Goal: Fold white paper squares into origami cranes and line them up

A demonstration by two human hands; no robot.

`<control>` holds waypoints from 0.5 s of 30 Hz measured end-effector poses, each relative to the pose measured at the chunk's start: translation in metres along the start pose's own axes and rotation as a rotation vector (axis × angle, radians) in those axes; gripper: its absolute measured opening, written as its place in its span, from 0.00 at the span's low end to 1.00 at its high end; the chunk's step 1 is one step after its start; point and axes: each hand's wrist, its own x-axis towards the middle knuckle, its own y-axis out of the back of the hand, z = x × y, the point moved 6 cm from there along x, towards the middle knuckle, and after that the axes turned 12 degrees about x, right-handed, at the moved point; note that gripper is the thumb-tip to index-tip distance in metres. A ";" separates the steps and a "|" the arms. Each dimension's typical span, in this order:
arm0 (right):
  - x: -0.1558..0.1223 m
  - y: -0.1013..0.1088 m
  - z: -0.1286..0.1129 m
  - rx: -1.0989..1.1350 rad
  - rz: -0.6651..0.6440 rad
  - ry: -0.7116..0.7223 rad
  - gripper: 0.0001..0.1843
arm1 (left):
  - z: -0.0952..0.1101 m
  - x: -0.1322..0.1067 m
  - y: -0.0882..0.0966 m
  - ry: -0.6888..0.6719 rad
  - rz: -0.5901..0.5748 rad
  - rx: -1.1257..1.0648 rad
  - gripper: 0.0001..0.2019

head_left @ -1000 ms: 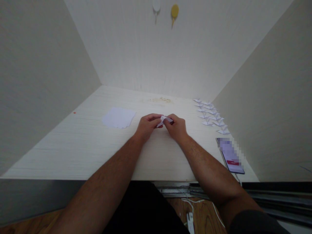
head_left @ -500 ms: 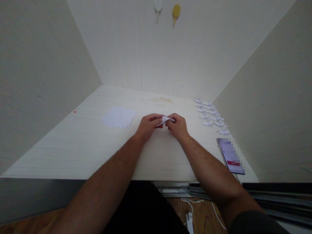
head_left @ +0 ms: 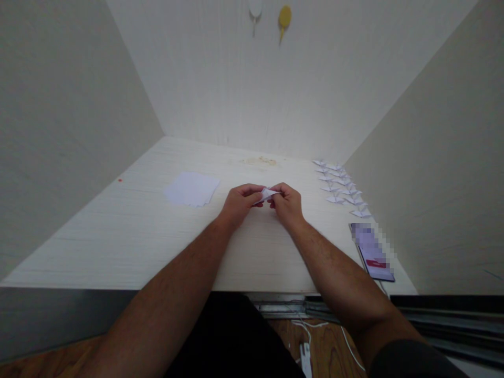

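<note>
Between my two hands is a small piece of folded white paper (head_left: 267, 195), held over the middle of the white table (head_left: 260, 252). My left hand (head_left: 239, 203) pinches its left side, thumb on top. My right hand (head_left: 288, 203) grips the right side with bent fingers. Part of the paper is hidden behind my fingers. To the left of my hands lies a loose stack of white paper sheets (head_left: 192, 189). Over on the right, several folded white paper cranes (head_left: 334, 189) stand in rows.
A phone (head_left: 368, 252) with a partly blurred screen lies near the table's right edge, a cable (head_left: 383, 287) below it. Walls enclose the table at left, back and right. White and yellow hooks (head_left: 284, 18) hang on the back wall. A power strip (head_left: 305, 359) lies on the floor.
My fingers have shifted slightly on the folded paper, which looks a little narrower now. Both hands stay in almost the same place.
</note>
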 end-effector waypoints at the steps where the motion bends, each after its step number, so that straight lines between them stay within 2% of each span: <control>1: 0.000 0.000 -0.001 0.004 -0.005 0.010 0.11 | 0.000 0.000 0.000 -0.004 -0.001 0.004 0.13; 6: 0.002 0.001 -0.001 0.153 0.013 -0.043 0.11 | -0.001 0.001 0.000 0.005 0.006 0.002 0.12; 9: 0.006 0.005 -0.002 0.212 0.053 -0.073 0.11 | -0.001 0.002 0.002 0.039 0.037 -0.084 0.11; 15: 0.006 -0.003 -0.009 0.203 -0.077 0.027 0.16 | -0.001 0.003 0.009 0.124 0.097 -0.217 0.10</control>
